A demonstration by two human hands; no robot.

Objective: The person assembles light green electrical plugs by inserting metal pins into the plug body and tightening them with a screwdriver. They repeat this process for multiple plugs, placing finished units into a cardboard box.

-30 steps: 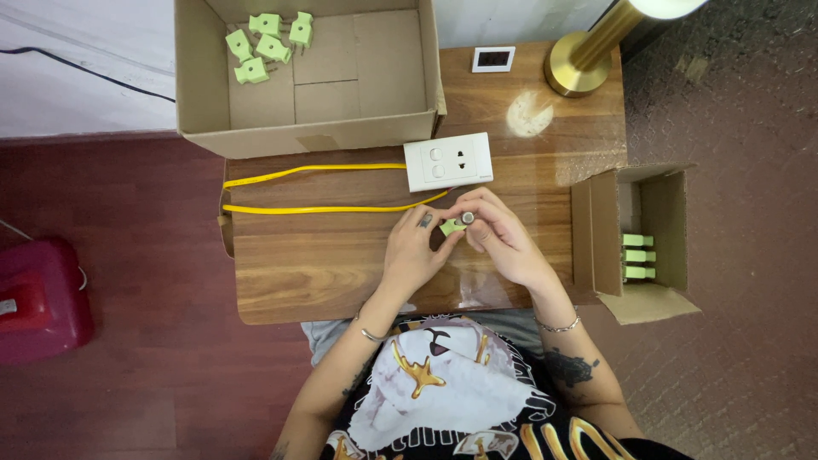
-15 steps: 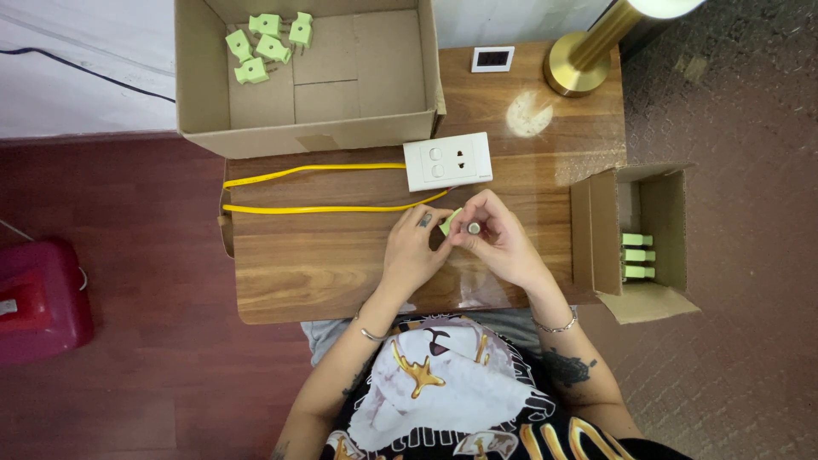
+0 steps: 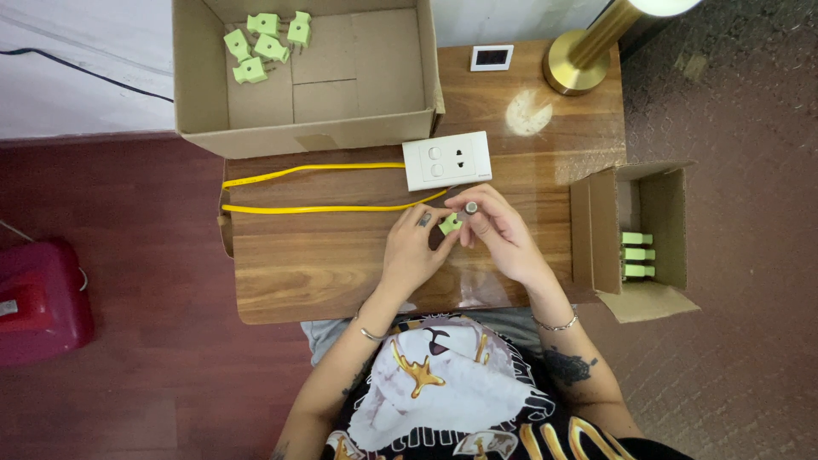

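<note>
A large cardboard box (image 3: 307, 85) sat at the far edge of the wooden table (image 3: 324, 264), with several green plugs (image 3: 266, 38) loose in its far left corner. Just in front of it lay a white wall socket plate (image 3: 446, 159), and a yellow cable (image 3: 315, 189) ran leftward from it in two lines across the table. A small white framed device (image 3: 492, 57) and the brass base of a lamp (image 3: 578, 70) stood at the far right. A smaller cardboard box (image 3: 641, 238) on its side held three more green plugs (image 3: 636, 255) in a stack.

Near the middle of the table, just below the socket plate, the left hand (image 3: 413, 251) pinched a small green plug (image 3: 449, 224) between its fingers. The right hand (image 3: 494, 230) met it there, its fingers closed on a short grey tool (image 3: 470, 207), possibly a screwdriver, seen end on. The plug was too small and too covered to tell which way its long axis ran.
</note>
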